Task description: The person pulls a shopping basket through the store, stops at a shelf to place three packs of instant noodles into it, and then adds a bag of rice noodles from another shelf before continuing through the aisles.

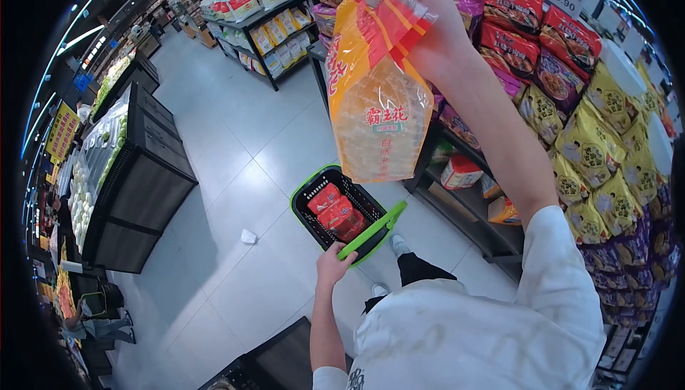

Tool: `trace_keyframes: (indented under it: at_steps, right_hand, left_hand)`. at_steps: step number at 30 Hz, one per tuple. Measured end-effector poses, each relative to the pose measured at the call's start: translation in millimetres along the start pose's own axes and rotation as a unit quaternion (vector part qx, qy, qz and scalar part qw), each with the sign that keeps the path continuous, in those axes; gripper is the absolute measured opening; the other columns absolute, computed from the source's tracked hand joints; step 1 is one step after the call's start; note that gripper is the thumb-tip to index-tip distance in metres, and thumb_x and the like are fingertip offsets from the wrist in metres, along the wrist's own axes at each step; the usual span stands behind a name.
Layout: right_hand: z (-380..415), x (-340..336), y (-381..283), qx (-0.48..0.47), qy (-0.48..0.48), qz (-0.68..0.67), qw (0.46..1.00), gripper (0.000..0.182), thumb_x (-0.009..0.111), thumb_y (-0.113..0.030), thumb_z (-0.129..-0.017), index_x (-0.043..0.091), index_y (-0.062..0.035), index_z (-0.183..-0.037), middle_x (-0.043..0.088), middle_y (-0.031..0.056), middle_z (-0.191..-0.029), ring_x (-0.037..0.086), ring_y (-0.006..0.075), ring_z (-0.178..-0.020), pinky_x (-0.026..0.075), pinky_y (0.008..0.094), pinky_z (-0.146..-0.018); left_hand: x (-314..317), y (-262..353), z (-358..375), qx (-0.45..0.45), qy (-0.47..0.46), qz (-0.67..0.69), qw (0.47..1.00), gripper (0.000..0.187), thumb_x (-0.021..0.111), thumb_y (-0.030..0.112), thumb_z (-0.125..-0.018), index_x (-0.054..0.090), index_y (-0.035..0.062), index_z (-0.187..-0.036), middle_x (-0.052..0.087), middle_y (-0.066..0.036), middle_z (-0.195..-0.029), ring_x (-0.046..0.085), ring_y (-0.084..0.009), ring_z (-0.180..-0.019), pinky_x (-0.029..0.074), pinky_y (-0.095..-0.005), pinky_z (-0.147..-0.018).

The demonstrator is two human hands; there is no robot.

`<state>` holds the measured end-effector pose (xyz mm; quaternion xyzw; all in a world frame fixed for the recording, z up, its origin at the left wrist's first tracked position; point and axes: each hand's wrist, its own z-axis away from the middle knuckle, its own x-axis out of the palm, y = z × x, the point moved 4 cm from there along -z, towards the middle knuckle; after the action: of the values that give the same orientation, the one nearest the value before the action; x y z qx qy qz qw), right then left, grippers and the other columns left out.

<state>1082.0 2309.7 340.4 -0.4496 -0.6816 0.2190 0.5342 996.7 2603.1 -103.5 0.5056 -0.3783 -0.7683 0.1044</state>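
My right hand [428,22] is closed on the top of a plastic bag of rice noodles [385,122], held up high in front of me. The bag is orange and red with a clear lower part, and pale noodles show through it. Lower down, my left hand [332,265] grips the green handle [374,231] of a black shopping basket [305,211] with a green rim. Inside the basket lie several red packets [337,211]. The bag hangs above the basket's far side, apart from it.
At right, a display is stacked with red noodle packs [508,51], gold packs [594,151] and purple packs. A shelf [260,29] with white bags stands ahead. Produce stands [143,176] line the left. A white scrap [248,236] lies on the tiled floor [228,183].
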Motion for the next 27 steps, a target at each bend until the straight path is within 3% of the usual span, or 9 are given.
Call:
trace_keyframes:
  at_steps: [3, 6, 11, 14, 15, 18, 19, 23, 27]
  right_hand:
    - [-24.3, -23.8, 27.3, 0.071, -0.023, -0.028, 0.997, 0.015, 0.056, -0.019, -0.084, 0.052, -0.0066, -0.077, 0.058, 0.0007, -0.076, 0.058, 0.0101, -0.076, 0.048, 0.0264, -0.077]
    - [-37.1, -28.9, 46.0, 0.148, 0.007, -0.057, 0.987, 0.010, 0.052, -0.016, -0.082, 0.053, -0.0060, -0.081, 0.055, 0.0026, -0.073, 0.055, 0.0163, -0.069, 0.047, 0.0317, -0.068]
    - [-68.1, -96.9, 107.9, 0.158, -0.132, -0.011, 0.979, 0.014, 0.055, -0.016, -0.081, 0.056, -0.0053, -0.090, 0.057, 0.0041, -0.078, 0.055, 0.0172, -0.070, 0.046, 0.0316, -0.069]
    - [-69.7, -143.0, 155.7, 0.208, -0.035, 0.111, 0.971, 0.017, 0.055, -0.020, -0.085, 0.051, -0.0086, -0.075, 0.056, -0.0015, -0.074, 0.057, 0.0089, -0.069, 0.049, 0.0248, -0.072]
    - [-73.3, -156.8, 177.4, 0.235, -0.108, 0.058, 0.964, 0.020, 0.055, -0.021, -0.086, 0.048, -0.0096, -0.072, 0.053, -0.0035, -0.072, 0.057, 0.0063, -0.068, 0.049, 0.0222, -0.068]
    - [-63.5, -173.2, 231.2, 0.312, -0.112, 0.101, 0.938, 0.024, 0.053, -0.018, -0.087, 0.054, 0.0026, -0.101, 0.061, 0.0108, -0.088, 0.063, 0.0206, -0.084, 0.051, 0.0315, -0.078]
    - [-59.5, -178.7, 248.2, 0.335, -0.127, 0.104, 0.928, 0.021, 0.056, -0.019, -0.087, 0.057, 0.0000, -0.094, 0.063, 0.0071, -0.083, 0.064, 0.0136, -0.074, 0.052, 0.0263, -0.067]
    - [-36.0, -209.1, 333.1, 0.420, -0.139, 0.149, 0.885, 0.019, 0.056, -0.018, -0.087, 0.060, 0.0001, -0.092, 0.064, 0.0056, -0.088, 0.062, 0.0091, -0.074, 0.050, 0.0245, -0.066]
    - [1.7, -228.0, 404.2, 0.465, -0.181, 0.250, 0.829, 0.021, 0.057, -0.019, -0.086, 0.062, 0.0015, -0.085, 0.064, 0.0064, -0.078, 0.062, 0.0112, -0.071, 0.048, 0.0275, -0.062]
  left_hand:
    - [2.9, 9.4, -5.4, -0.024, -0.062, -0.014, 0.998, 0.044, 0.070, 0.043, -0.072, 0.061, 0.0098, -0.099, 0.067, -0.011, -0.087, 0.064, -0.0304, -0.082, 0.049, -0.0389, -0.071]
    - [10.9, 12.2, -13.9, -0.065, -0.119, -0.035, 0.990, 0.044, 0.071, 0.043, -0.071, 0.062, 0.0104, -0.098, 0.066, -0.011, -0.086, 0.063, -0.0304, -0.081, 0.049, -0.0391, -0.070]
    - [16.3, 15.8, -15.5, -0.128, -0.050, -0.028, 0.990, 0.040, 0.074, 0.039, -0.068, 0.060, 0.0096, -0.090, 0.062, -0.009, -0.073, 0.061, -0.0276, -0.069, 0.047, -0.0381, -0.061]
    - [8.8, 24.9, -17.4, -0.176, -0.027, -0.030, 0.984, 0.036, 0.077, 0.034, -0.066, 0.060, 0.0098, -0.086, 0.058, -0.007, -0.065, 0.058, -0.0251, -0.061, 0.045, -0.0366, -0.056]
    - [9.2, 25.7, -18.1, -0.182, -0.020, -0.027, 0.983, 0.035, 0.077, 0.032, -0.065, 0.060, 0.0098, -0.085, 0.056, -0.006, -0.063, 0.057, -0.0244, -0.058, 0.044, -0.0362, -0.055]
    - [13.4, 30.5, -20.0, -0.198, 0.003, -0.006, 0.980, 0.031, 0.078, 0.026, -0.063, 0.060, 0.0093, -0.081, 0.053, -0.005, -0.058, 0.053, -0.0229, -0.054, 0.042, -0.0352, -0.052]
    - [14.1, 32.4, -20.1, -0.203, 0.011, 0.000, 0.979, 0.029, 0.078, 0.024, -0.063, 0.060, 0.0091, -0.081, 0.053, -0.005, -0.058, 0.054, -0.0231, -0.055, 0.042, -0.0353, -0.053]
    - [17.6, 32.8, -14.6, -0.228, 0.039, 0.015, 0.973, 0.025, 0.075, 0.019, -0.062, 0.061, 0.0089, -0.080, 0.055, -0.005, -0.058, 0.056, -0.0239, -0.056, 0.043, -0.0362, -0.055]
    - [21.7, 28.8, -7.8, -0.243, 0.048, 0.018, 0.969, 0.023, 0.073, 0.013, -0.060, 0.062, 0.0095, -0.080, 0.056, -0.005, -0.060, 0.057, -0.0242, -0.058, 0.044, -0.0362, -0.058]
